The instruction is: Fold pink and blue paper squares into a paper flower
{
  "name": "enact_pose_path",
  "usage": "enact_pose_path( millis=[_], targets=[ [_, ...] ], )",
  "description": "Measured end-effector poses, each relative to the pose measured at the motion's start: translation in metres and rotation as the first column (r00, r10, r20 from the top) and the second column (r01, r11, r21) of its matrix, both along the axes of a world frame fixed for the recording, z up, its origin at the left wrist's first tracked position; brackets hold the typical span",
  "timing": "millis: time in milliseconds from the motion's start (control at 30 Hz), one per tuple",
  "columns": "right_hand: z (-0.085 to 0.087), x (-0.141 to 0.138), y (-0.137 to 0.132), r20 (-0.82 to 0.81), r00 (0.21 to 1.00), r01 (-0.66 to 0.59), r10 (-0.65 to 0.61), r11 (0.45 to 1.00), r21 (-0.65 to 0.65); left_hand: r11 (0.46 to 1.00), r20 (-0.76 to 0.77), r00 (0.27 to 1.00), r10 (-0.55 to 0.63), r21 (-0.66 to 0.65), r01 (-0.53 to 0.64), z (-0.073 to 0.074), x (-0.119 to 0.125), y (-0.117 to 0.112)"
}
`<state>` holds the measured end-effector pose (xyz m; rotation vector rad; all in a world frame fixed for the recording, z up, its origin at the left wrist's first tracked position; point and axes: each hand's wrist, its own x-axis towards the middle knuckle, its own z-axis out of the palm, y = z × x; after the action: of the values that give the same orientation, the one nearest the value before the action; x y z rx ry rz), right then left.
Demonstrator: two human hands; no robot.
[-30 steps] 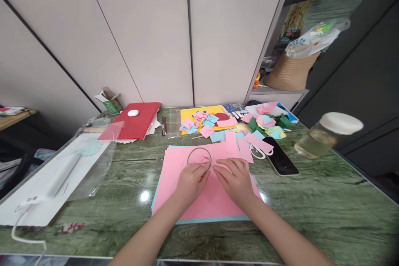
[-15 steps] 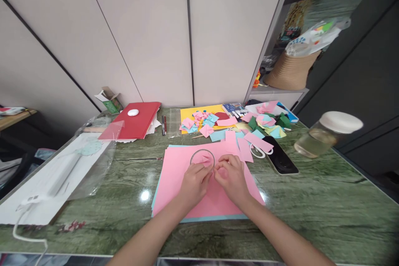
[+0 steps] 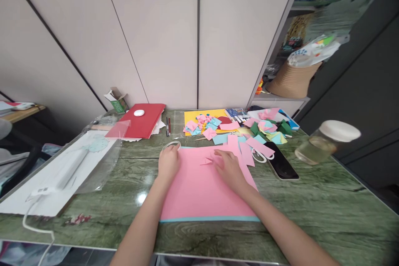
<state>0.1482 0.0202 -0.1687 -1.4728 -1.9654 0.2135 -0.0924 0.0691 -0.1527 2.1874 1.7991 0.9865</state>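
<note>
A large pink sheet (image 3: 202, 193) lies on a blue sheet (image 3: 208, 219) on the green marble table (image 3: 311, 208). My left hand (image 3: 168, 161) is at the pink sheet's far left corner, its fingers curled over a clear tape ring (image 3: 171, 145) that rests on the table. My right hand (image 3: 227, 167) lies flat on the pink sheet. Its stretched fingertips touch a small folded pink paper piece (image 3: 207, 161) near the sheet's far edge.
Beyond the sheet is a heap of small coloured paper pieces (image 3: 230, 126) on a yellow sheet (image 3: 199, 114). White scissors (image 3: 260, 156), a black phone (image 3: 280, 165) and a lidded jar (image 3: 324, 143) sit at the right. A red folder (image 3: 140, 121), pens (image 3: 168, 126) and a plastic-wrapped package (image 3: 68, 166) are at the left.
My left hand has carried the tape ring from the sheet's middle to its far left corner. My right hand has gone from pinching to lying flat by the small pink piece. The view shifted slightly.
</note>
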Motion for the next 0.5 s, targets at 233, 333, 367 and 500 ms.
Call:
enact_pose_path(
  millis=[233,333,367,500],
  targets=[
    [0.009,-0.014,0.025,0.178,0.979,-0.114,0.101,0.991,0.065,0.992,0.182,0.981,-0.068,-0.089,0.085,0.001,0.023,-0.015],
    [0.011,-0.017,0.03,0.216,0.97,-0.138,0.112,0.984,0.108,0.975,0.331,0.937,-0.112,-0.143,0.167,-0.002,0.038,-0.022],
    [0.012,-0.017,0.031,0.223,0.968,-0.144,0.115,0.982,0.119,0.971,0.377,0.919,-0.114,-0.153,0.184,-0.004,0.041,-0.024],
    [0.01,-0.012,0.035,0.258,0.956,-0.179,0.138,0.974,0.143,0.959,0.53,0.843,-0.09,-0.183,0.217,-0.011,0.048,-0.024]
  ],
)
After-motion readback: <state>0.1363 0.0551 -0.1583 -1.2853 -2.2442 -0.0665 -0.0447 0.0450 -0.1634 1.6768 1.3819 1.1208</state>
